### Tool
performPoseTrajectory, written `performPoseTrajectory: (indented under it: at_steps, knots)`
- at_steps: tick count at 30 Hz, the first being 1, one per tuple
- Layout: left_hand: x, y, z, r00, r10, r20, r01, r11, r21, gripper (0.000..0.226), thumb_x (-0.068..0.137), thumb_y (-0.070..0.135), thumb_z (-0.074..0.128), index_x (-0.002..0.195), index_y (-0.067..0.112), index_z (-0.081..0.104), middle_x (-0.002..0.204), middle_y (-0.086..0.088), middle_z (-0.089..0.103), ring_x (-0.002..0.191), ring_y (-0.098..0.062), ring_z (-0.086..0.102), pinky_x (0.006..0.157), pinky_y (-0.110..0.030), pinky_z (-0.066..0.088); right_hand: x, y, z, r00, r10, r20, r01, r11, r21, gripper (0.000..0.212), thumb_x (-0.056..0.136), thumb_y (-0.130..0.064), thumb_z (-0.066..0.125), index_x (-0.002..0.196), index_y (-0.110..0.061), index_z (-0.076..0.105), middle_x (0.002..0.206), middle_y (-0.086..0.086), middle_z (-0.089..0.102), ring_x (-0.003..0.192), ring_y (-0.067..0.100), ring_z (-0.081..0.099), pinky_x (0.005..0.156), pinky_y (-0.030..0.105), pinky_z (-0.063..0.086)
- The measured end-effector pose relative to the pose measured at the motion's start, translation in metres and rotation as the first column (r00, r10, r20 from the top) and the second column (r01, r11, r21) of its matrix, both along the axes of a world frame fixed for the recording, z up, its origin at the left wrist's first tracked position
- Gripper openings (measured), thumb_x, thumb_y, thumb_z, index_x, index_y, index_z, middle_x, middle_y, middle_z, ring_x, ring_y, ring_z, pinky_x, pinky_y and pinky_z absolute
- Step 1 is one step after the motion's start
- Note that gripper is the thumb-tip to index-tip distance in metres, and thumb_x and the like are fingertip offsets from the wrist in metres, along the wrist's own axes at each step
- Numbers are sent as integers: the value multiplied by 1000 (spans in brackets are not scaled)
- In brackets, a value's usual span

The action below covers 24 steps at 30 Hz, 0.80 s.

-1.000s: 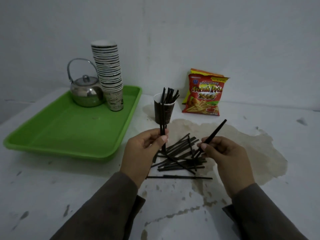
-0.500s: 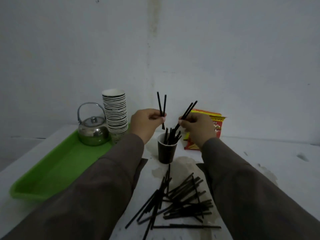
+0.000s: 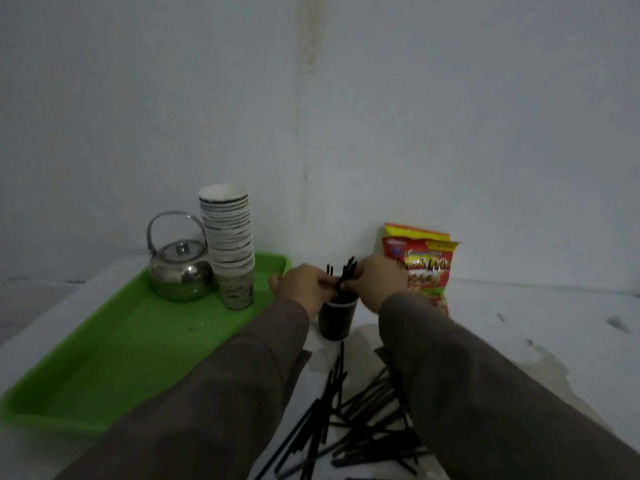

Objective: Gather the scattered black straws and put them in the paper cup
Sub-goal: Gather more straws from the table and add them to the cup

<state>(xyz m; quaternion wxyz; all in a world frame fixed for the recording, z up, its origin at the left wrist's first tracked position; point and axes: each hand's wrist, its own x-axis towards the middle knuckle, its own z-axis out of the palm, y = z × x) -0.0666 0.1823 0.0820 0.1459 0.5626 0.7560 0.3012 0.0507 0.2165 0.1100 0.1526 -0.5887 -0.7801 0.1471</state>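
A dark paper cup (image 3: 336,320) stands on the white table between my two hands, with several black straws (image 3: 346,275) sticking up out of it. My left hand (image 3: 306,285) is at the cup's left rim, its fingers pinched on straws that reach into the cup. Just right of the rim, my right hand (image 3: 375,282) grips other straws, also lowered into the cup. A loose pile of black straws (image 3: 349,420) lies on the table nearer to me, between my forearms.
A green tray (image 3: 114,355) at the left holds a steel kettle (image 3: 180,268) and a tall stack of paper cups (image 3: 228,240). A red snack bag (image 3: 420,268) leans on the wall behind my right hand. The wall is close behind.
Both hands lifted straws from the pile, carried them above the cup, and have now lowered them so the straws sit inside it. The camera tilted upward.
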Motion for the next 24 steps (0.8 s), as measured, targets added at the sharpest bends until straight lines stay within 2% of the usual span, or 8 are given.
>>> performPoseTrajectory:
  at_steps: [2,4,6,10,13,17,21,24]
  knots:
    - [-3,1,2,999,-30,-20,30,1000,1,27,75,26,69,102,30,68,106,2,71,109,-19,57,95,-37,31,3,1,4,995,38,-89,-39,999,-11,27,81,-24,65,105,-12,66,107,9,68,98,25,60,91,42,48]
    - [-4,0,5,998,-44,-53,45,999,17,30,76,24,69,105,29,67,107,3,71,110,-20,55,89,-36,27,6,2,7,973,66,-220,-65,998,10,33,81,-17,66,113,-9,62,113,11,66,102,23,59,92,30,45]
    - [-6,-1,10,997,-67,-24,69,996,60,31,77,21,68,107,26,66,105,3,71,110,-19,56,96,-36,31,13,0,12,951,99,-294,-84,995,63,36,82,-14,65,117,-7,59,114,9,66,100,19,59,84,22,40]
    - [-10,-20,20,992,-117,50,105,975,197,35,81,14,65,115,20,61,111,0,69,111,-18,57,104,-42,37,33,-15,18,870,131,-475,-60,985,161,29,83,-14,63,112,-13,62,103,2,66,87,9,55,77,19,42]
    - [-3,-54,17,994,-104,25,86,920,383,28,81,9,63,106,19,66,107,-1,69,103,-17,59,97,-33,42,55,-47,4,800,126,-586,-22,983,181,19,83,-14,63,101,-17,67,88,-6,64,77,1,55,57,4,42]
    - [20,-110,-19,983,-181,2,167,910,378,18,75,5,65,83,21,67,83,2,65,83,-16,56,78,-29,43,84,-102,-41,843,87,-531,-27,992,120,12,80,-17,66,89,-25,69,81,-12,64,69,-3,55,59,4,41]
    - [43,-149,-59,961,-263,-90,277,928,249,13,75,13,67,85,21,69,83,0,68,84,-20,57,77,-39,46,100,-137,-78,894,85,-440,-67,996,57,12,79,-12,67,85,-22,70,79,-10,63,68,0,54,59,2,38]
    - [56,-159,-77,949,-286,-131,308,930,202,17,78,18,66,94,24,67,92,4,69,92,-17,57,81,-34,44,105,-150,-95,920,113,-375,-87,993,85,14,80,-11,67,88,-21,70,81,-11,62,74,5,55,65,6,35]
